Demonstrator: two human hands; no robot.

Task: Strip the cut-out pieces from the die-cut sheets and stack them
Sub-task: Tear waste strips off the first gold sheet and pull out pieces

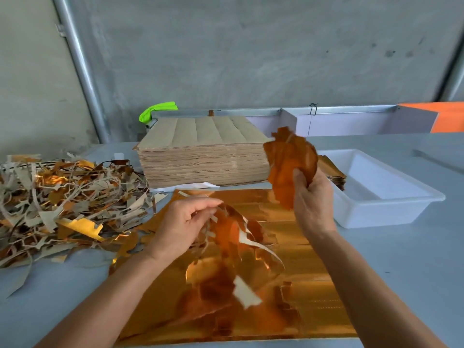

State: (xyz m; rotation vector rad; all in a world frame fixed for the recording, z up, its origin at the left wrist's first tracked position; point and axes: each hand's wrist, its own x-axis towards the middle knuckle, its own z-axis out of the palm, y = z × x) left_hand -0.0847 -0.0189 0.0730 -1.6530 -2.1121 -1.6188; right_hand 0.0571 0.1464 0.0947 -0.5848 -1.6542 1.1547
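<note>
Your right hand (310,194) is curled tight around a bunch of gold cut-out pieces (288,164), raised above the far edge of the gold die-cut sheet (308,267). Your left hand (183,222) pinches the torn waste strips (226,247) hanging over that sheet's middle; the scrap pile (62,199) lies left of it.

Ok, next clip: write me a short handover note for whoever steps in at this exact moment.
Right hand is raised, gripping a bunch of gold cut-out pieces. Left hand pinches the torn waste skeleton above the gold die-cut sheets lying flat in front.
Done: a big scrap pile sits on the left; a small stack of stripped pieces lies beside the white tray, which looks empty.
Left: drop the skeleton on the scrap, stack the held pieces, then carry on with the gold sheets and the tall brown stack behind.
</note>
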